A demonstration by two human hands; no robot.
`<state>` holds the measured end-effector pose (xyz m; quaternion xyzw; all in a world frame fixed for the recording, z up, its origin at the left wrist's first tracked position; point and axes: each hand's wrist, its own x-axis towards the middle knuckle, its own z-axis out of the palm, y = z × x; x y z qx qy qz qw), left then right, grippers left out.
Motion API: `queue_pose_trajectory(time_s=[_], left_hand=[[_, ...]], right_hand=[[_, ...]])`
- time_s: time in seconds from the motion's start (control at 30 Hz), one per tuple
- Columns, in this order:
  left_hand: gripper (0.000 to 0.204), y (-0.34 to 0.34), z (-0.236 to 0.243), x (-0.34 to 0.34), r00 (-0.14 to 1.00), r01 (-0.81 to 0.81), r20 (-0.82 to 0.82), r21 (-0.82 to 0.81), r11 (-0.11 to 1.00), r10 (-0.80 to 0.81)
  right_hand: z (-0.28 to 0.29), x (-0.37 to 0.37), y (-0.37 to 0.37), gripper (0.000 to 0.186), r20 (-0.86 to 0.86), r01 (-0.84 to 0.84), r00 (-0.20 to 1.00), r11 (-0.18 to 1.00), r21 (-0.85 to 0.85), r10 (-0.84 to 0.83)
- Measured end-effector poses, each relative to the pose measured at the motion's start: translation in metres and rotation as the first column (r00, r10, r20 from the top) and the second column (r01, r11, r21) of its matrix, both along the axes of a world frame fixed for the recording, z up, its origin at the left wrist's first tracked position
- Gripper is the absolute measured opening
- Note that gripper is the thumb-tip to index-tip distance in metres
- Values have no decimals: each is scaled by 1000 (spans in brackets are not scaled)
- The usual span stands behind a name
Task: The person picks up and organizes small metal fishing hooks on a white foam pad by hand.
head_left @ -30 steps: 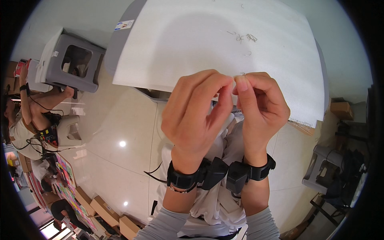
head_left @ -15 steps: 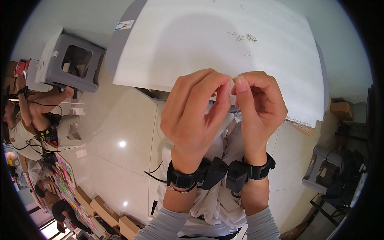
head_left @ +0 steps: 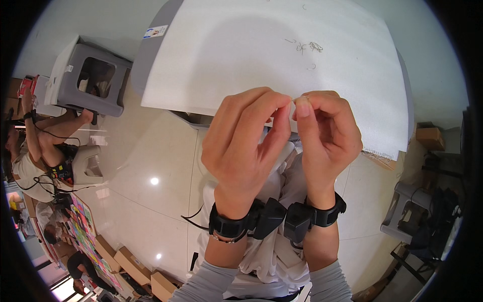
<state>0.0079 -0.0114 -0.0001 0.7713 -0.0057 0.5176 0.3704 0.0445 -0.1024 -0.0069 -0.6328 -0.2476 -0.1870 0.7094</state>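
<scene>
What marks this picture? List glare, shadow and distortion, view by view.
Head view: a broad soft shadow dims the white sheet; head view: bright glare spots whiten the shiny floor; head view: fisheye bending, black corners; head view: fine wire bits beyond the left hand and right hand barely resolve.

Bright, glare on floor [head_left: 151,151], soft shadow, bent edges

Tiny pinched piece [head_left: 295,99], mostly hidden
</scene>
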Motion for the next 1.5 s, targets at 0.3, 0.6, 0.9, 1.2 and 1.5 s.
queue_pose_trajectory(time_s=[0.3, 0.6, 0.9, 1.2, 1.5], left_hand=[[20, 0, 1, -1, 1000, -15, -17, 19, 1000, 15], [16, -1, 4, -5, 994, -2, -107, -51, 999, -3], [15, -1, 4, -7, 990, 57, -117, -188, 981, -80], [16, 0, 3, -5, 992, 83, -74, -253, 964, -105], [16, -1, 7, -9, 984, 116, -94, -283, 952, -148]], right_hand=[[-1, 2, -1, 12, 78, 18, 997, 999, -33, -15], [-1, 2, -1, 12, 105, 45, 994, 997, -57, -39], [-2, 3, -1, 12, 133, 75, 989, 996, -53, -67], [-2, 3, -2, 11, 153, 65, 987, 996, -67, -54], [-1, 2, -2, 10, 112, 24, 993, 999, -29, -21]])
